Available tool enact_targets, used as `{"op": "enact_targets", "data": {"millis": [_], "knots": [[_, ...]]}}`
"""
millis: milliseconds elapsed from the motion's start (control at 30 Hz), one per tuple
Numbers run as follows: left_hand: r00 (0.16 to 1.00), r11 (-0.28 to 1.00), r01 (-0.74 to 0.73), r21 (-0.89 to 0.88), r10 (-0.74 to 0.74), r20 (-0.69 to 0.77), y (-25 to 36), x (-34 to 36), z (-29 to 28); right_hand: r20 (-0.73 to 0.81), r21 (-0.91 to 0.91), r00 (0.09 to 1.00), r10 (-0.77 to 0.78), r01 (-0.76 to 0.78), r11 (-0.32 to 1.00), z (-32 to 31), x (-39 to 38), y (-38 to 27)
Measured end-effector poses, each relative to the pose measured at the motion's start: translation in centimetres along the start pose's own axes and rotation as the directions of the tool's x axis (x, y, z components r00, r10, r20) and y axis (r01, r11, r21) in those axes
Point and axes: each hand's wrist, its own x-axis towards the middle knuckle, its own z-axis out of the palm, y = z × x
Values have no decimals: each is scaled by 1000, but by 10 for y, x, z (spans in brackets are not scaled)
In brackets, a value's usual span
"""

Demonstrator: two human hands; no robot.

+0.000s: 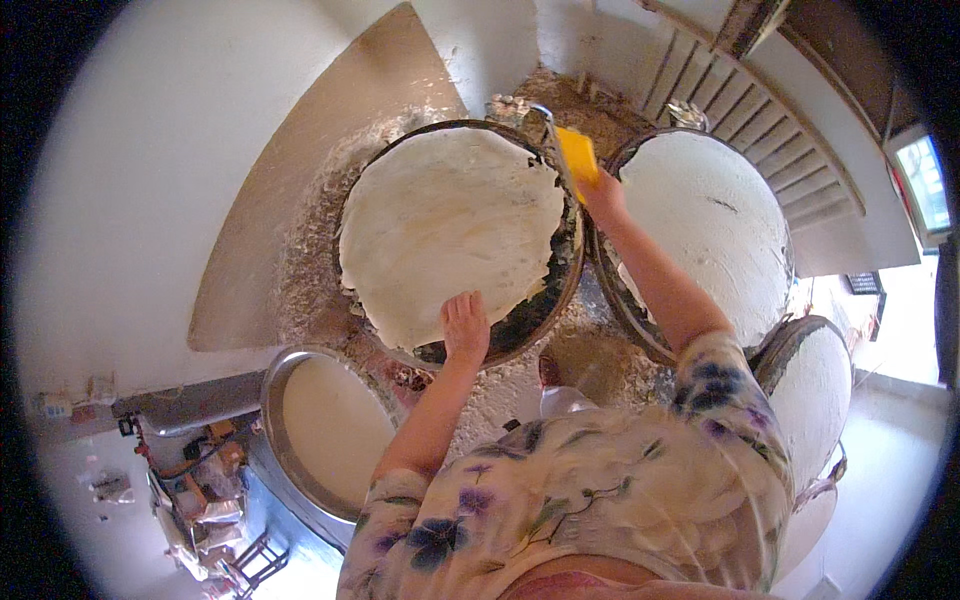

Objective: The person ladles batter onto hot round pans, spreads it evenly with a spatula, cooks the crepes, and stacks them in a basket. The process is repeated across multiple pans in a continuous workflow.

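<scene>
A wide, thin, pale pancake [450,230] covers most of the round black griddle [540,315] in front of me, its right edge ragged. At the pancake's near edge, my left hand [466,325] has its fingers bent down and pressed together on the dough; the fingertips are partly hidden. Past the griddle's right rim, my right hand [603,197] is closed round a flat yellow scraper [576,155], held between the two griddles. A second griddle [640,335] on the right bears another white sheet of batter [710,225].
A large metal basin [272,400] of creamy batter stands at the near left. Another round griddle [815,400] with a white coating is at the far right. Dried crumbs [310,240] crust the counter. A slatted rack [755,125] leans behind the right griddle.
</scene>
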Motion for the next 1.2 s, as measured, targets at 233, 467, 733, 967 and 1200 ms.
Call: {"op": "enact_targets", "data": {"millis": [233, 467, 733, 967, 1200], "knots": [[991, 995, -86, -41, 90, 100, 28, -1, -1, 277, 468, 950, 144, -265, 843, -14, -135, 78], [992, 998, -37, 43, 31, 125, 25, 15, 23, 344, 35, 890, 300, -331, 943, 21, -185, 85], [989, 999, -45, -20, 48, 138, 5, 20, 9, 409, 321, 851, 329, -471, 822, 4, -184, 43], [999, 996, 19, -88, -15, 52, -16, 12, 15, 412, 364, 840, 355, -508, 781, -10, -201, 43], [922, 935, 286, -209, -328, -205, -84, 41, -34, 442, 480, 823, 357, -553, 681, -30, -219, 42]]}}
